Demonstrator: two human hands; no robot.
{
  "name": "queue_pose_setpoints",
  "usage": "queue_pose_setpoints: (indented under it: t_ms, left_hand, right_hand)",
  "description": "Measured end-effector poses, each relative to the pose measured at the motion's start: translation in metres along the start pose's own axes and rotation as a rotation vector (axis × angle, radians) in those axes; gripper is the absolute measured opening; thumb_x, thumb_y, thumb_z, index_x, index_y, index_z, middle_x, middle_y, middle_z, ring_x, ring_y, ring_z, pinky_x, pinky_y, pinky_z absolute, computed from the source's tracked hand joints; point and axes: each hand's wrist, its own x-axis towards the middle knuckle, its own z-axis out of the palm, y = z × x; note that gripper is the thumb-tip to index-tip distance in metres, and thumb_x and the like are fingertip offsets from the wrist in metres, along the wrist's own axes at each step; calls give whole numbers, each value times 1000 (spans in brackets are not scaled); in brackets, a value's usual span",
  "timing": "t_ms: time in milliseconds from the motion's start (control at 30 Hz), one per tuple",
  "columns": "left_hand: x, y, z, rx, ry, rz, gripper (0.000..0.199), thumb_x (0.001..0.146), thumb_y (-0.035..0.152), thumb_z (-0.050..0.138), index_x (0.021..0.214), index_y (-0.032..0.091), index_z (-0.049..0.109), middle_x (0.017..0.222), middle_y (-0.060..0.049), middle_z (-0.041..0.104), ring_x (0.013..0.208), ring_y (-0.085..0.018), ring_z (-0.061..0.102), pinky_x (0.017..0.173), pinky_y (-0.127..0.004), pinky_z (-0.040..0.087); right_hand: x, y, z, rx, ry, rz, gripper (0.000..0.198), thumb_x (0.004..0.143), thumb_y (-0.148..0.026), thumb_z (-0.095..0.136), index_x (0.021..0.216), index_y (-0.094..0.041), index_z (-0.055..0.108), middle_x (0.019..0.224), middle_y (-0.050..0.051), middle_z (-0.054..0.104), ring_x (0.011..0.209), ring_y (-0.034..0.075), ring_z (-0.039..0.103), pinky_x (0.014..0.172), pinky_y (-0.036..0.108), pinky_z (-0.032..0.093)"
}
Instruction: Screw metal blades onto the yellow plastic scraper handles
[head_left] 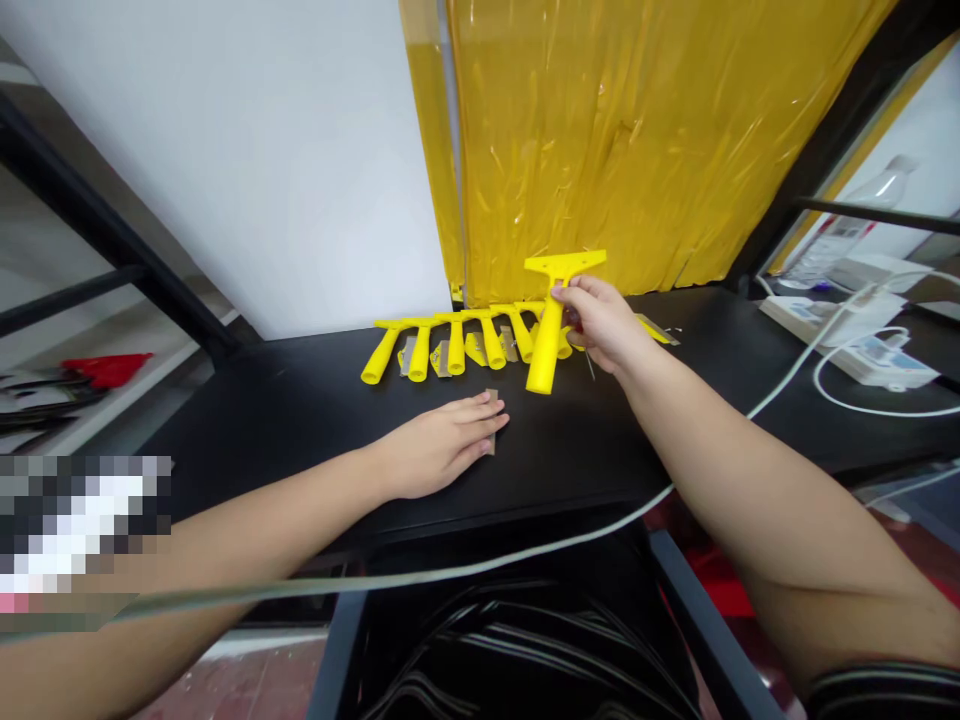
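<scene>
My right hand [600,318] is closed round the handle of a yellow scraper [547,345], held upright above the black tabletop [315,400] with its wide head up. My left hand [442,445] lies palm down on the table, fingers stretched out over a small brown strip [492,396]. Most of that strip is hidden under the fingers. Behind both hands a row of several more yellow scrapers [381,355] rests along the back of the table. Small yellow pieces and brown or grey strips [443,358] lie between their handles.
A white cable [540,553] runs across in front of the table edge. Power strips [862,345] and a clear plastic bottle [847,225] stand at the right. Yellow plastic sheeting [600,140] and a white panel [285,150] rise behind. A red item [112,370] lies on the left shelf.
</scene>
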Motion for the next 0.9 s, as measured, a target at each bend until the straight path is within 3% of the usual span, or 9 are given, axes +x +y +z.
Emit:
queue_pose_setpoints:
  t_ms: [233, 400, 533, 733, 900]
  left_hand:
    - [-66, -35, -26, -26, -25, 14, 52, 113, 31, 44, 164, 30, 48, 171, -1, 42, 163, -21, 33, 136, -42, 31]
    - [-116, -64, -36, -37, 26, -138, 50, 110, 35, 49, 161, 35, 53, 170, 1, 43, 159, -25, 41, 135, -47, 32]
    - [-148, -91, -45, -31, 80, -299, 49, 110, 44, 47, 156, 33, 59, 170, 0, 45, 158, -26, 44, 135, -49, 29]
    - [-161, -134, -53, -11, 149, -446, 68, 104, 68, 43, 151, 24, 65, 169, -4, 48, 156, -29, 48, 135, -48, 28]
    - [-148, -162, -54, 19, 183, -461, 74, 104, 67, 39, 152, 17, 62, 167, -8, 51, 155, -29, 48, 135, -44, 28]
  right_hand:
    - [0, 4, 0, -4, -23, 0, 20, 81, -25, 72, 85, -22, 52, 78, 1, 57, 58, 10, 48, 40, 19, 15]
    - [2, 5, 0, -9, -23, -3, 21, 81, -26, 72, 86, -22, 52, 78, 1, 58, 58, 10, 48, 40, 19, 15]
    - [3, 7, 0, -23, -21, 6, 24, 79, -29, 73, 86, -23, 51, 79, 1, 58, 58, 10, 48, 41, 20, 15]
    - [5, 10, -2, -56, -35, 4, 25, 78, -30, 75, 89, -22, 53, 81, 2, 59, 60, 11, 50, 41, 20, 15]
    - [6, 12, -3, -66, -45, 0, 27, 78, -32, 77, 89, -23, 53, 81, 2, 60, 62, 12, 51, 42, 21, 16]
